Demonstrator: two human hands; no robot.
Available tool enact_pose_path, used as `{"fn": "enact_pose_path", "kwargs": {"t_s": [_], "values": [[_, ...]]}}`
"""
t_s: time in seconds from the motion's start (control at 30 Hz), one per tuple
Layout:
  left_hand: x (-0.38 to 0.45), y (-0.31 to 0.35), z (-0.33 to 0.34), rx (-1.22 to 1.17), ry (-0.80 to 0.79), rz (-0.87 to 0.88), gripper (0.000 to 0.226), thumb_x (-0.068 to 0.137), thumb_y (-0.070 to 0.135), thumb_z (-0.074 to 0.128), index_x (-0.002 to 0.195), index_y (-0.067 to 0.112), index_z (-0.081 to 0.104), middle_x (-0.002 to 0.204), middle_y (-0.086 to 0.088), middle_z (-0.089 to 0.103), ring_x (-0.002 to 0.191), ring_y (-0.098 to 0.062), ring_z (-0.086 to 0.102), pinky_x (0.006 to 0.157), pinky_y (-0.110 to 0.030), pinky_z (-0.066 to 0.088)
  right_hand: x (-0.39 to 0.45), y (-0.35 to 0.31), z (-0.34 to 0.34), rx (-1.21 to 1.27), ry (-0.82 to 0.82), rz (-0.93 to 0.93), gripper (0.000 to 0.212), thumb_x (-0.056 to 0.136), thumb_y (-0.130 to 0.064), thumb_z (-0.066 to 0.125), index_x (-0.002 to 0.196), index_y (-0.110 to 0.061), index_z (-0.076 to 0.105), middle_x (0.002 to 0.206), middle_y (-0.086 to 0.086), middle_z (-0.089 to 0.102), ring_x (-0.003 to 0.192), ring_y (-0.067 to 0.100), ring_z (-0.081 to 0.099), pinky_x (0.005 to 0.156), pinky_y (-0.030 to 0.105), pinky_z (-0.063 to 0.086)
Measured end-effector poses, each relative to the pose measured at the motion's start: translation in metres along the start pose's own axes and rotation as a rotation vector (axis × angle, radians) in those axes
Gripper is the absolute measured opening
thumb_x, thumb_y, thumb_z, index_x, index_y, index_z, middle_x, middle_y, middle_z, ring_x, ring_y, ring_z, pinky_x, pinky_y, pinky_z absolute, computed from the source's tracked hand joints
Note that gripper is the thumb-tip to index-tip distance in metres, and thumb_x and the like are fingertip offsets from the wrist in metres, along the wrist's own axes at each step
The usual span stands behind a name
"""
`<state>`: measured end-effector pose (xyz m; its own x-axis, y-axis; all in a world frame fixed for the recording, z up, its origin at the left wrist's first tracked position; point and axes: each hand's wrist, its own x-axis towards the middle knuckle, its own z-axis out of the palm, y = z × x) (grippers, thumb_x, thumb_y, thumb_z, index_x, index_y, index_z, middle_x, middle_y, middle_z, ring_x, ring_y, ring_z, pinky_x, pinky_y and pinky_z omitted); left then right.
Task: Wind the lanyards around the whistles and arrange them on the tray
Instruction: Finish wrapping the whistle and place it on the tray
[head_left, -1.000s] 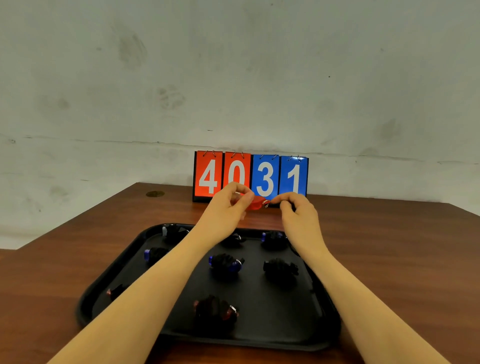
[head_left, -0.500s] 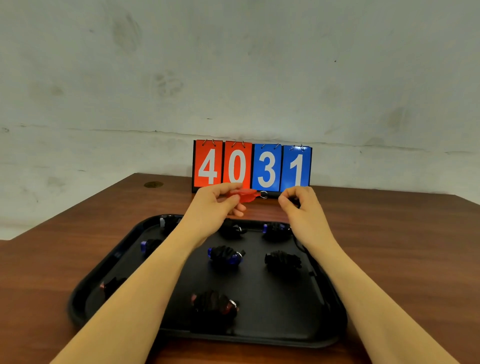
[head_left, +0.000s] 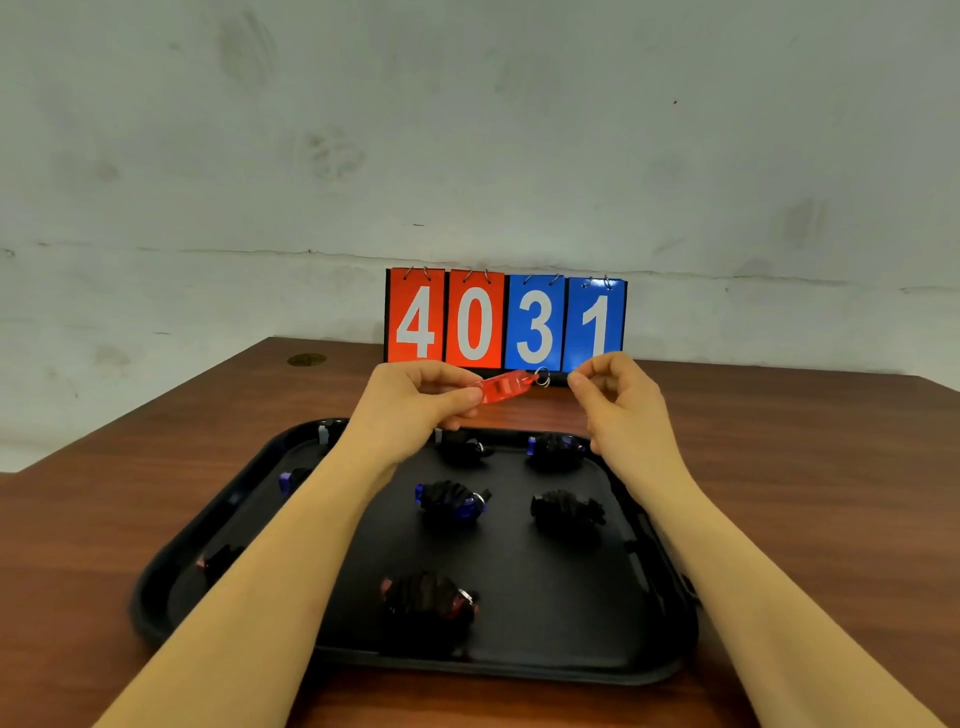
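Observation:
My left hand (head_left: 415, 405) pinches a red translucent whistle (head_left: 501, 387) by one end and holds it level above the far edge of the black tray (head_left: 519, 660). A metal ring (head_left: 542, 376) hangs at the whistle's free end. Just right of the ring, my right hand (head_left: 618, 410) has thumb and fingers pinched together, apparently on the black lanyard (head_left: 641, 566). A stretch of that lanyard shows under my right forearm along the tray's right side. Several wound whistles lie on the tray, among them a blue one (head_left: 452, 501), a black one (head_left: 569, 509) and a red one (head_left: 426, 603).
A flip scoreboard (head_left: 506, 319) reading 4031 stands at the back of the brown wooden table (head_left: 805, 493), against a pale wall. A small round fitting (head_left: 306, 359) sits in the tabletop at the far left corner.
My hands have drawn apart. The red whistle, earlier half hidden between my fingers, now sticks out rightward from my left hand with its ring showing.

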<state>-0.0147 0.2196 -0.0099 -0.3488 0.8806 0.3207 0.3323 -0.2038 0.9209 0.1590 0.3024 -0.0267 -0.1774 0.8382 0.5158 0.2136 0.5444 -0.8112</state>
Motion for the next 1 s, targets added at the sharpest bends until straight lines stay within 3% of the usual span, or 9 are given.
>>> {"fn": "enact_pose_path", "kwargs": {"t_s": [0.2,0.3,0.37,0.43,0.53,0.6,0.7,0.87,1.0], "values": [[-0.006,0.007,0.001,-0.332,-0.129,-0.132,0.012,0.077,0.003,0.066,0.086,0.010,0.070,0.082,-0.007,0.072,0.071,-0.015,0.070,0.063,-0.020,0.057,-0.006,-0.004,0.005,0.225,-0.070,0.085,0.010,0.088,-0.019,0.061,0.083,-0.010,0.063,0.068,0.004,0.055,0.043,0.012,0.035,0.041,0.024,0.032],[-0.007,0.008,0.004,-0.457,-0.159,-0.182,0.011,0.077,0.001,0.064,0.085,0.007,0.070,0.080,-0.008,0.073,0.068,-0.015,0.070,0.059,-0.020,0.056,-0.007,-0.005,0.009,0.163,-0.120,0.041,0.013,0.088,-0.024,0.060,0.084,-0.016,0.068,0.060,0.001,0.057,0.040,0.004,0.040,0.041,0.016,0.033],[-0.008,0.008,0.006,-0.512,-0.188,-0.214,0.011,0.078,0.002,0.063,0.085,0.006,0.070,0.079,-0.008,0.073,0.067,-0.014,0.070,0.059,-0.020,0.057,-0.009,-0.006,0.011,0.051,-0.132,-0.047,0.014,0.088,-0.027,0.059,0.083,-0.021,0.071,0.059,-0.008,0.060,0.048,0.002,0.051,0.050,0.012,0.040],[-0.009,0.008,0.009,-0.549,-0.214,-0.234,0.011,0.079,0.002,0.062,0.087,0.005,0.069,0.079,-0.008,0.073,0.067,-0.013,0.070,0.058,-0.020,0.056,-0.012,-0.006,0.014,-0.039,-0.122,-0.128,0.015,0.090,-0.025,0.057,0.091,-0.024,0.071,0.074,-0.014,0.067,0.070,0.000,0.059,0.067,0.007,0.044],[-0.008,0.009,0.008,-0.642,-0.188,-0.248,0.011,0.080,0.003,0.061,0.088,0.004,0.069,0.078,-0.007,0.073,0.065,-0.012,0.069,0.057,-0.020,0.056,-0.014,-0.008,0.017,-0.169,-0.131,-0.206,0.024,0.095,-0.018,0.048,0.113,-0.019,0.064,0.097,-0.011,0.062,0.089,-0.004,0.054,0.077,-0.003,0.036],[-0.007,0.009,0.005,-0.688,-0.147,-0.247,0.012,0.078,0.005,0.062,0.088,0.004,0.068,0.077,-0.007,0.072,0.064,-0.012,0.069,0.057,-0.020,0.056,-0.014,-0.008,0.017,-0.159,-0.172,-0.189,0.030,0.096,-0.013,0.044,0.123,-0.018,0.058,0.101,-0.009,0.057,0.088,-0.009,0.051,0.075,-0.005,0.035],[-0.005,0.008,0.003,-0.719,-0.109,-0.246,0.015,0.078,0.007,0.062,0.091,0.004,0.067,0.077,-0.007,0.072,0.064,-0.012,0.069,0.057,-0.019,0.056,-0.015,-0.006,0.020,-0.076,-0.204,-0.147,0.036,0.096,-0.012,0.044,0.129,-0.023,0.051,0.084,-0.008,0.059,0.067,-0.010,0.052,0.068,0.006,0.042],[-0.005,0.008,0.005,-0.751,-0.090,-0.248,0.016,0.078,0.007,0.063,0.093,0.003,0.067,0.077,-0.008,0.072,0.065,-0.012,0.069,0.058,-0.020,0.056,-0.014,-0.008,0.019,0.069,-0.171,-0.023,0.006,0.090,-0.014,0.057,0.096,-0.014,0.058,0.075,0.000,0.068,0.042,0.005,0.047,0.050,0.022,0.047],[-0.007,0.006,0.008,-0.722,-0.070,-0.219,0.017,0.076,0.003,0.065,0.093,0.001,0.066,0.078,-0.010,0.072,0.066,-0.014,0.069,0.059,-0.020,0.056,-0.018,-0.010,0.024,-0.144,-0.183,-0.189,0.003,0.084,-0.018,0.065,0.087,-0.018,0.067,0.077,-0.012,0.066,0.068,-0.002,0.060,0.065,0.007,0.045]]}}
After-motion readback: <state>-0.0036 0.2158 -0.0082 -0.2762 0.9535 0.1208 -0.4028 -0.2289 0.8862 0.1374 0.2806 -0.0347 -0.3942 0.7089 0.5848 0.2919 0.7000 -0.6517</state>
